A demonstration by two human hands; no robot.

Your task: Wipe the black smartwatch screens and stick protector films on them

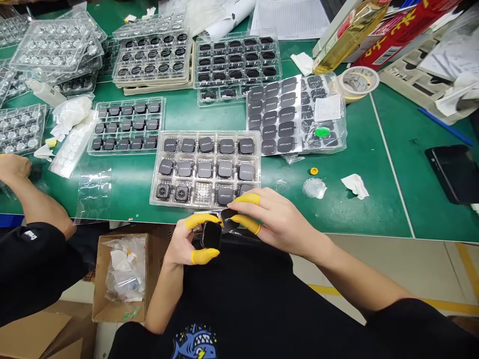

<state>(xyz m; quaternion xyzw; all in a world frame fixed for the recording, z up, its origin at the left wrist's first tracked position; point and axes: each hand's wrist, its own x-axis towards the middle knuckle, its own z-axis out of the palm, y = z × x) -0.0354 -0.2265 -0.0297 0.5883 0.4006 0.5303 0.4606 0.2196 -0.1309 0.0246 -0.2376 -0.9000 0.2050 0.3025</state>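
Observation:
My left hand point(190, 242), with yellow finger cots on thumb and finger, grips a black square smartwatch body point(211, 235) by its edges, dark glossy face showing. Between the cotted thumb and forefinger of my right hand point(275, 217) is a dark grey film sticker point(229, 219) with pale lettering, close beside the watch body; whether the two touch I cannot tell. Just beyond both hands lies a clear plastic tray point(153, 187) of watch bodies. Most carry grey lettered films, while two in the front row lie with round sensors up. One front compartment shows bare plastic.
Sheets of grey stickers point(275, 117) lie right of the tray, near a tape roll point(358, 82), an oil bottle point(350, 37) and a phone point(454, 172). More trays point(127, 124) stand behind and left. A co-worker's arm point(45, 199) rests at left, above a cardboard box point(98, 279).

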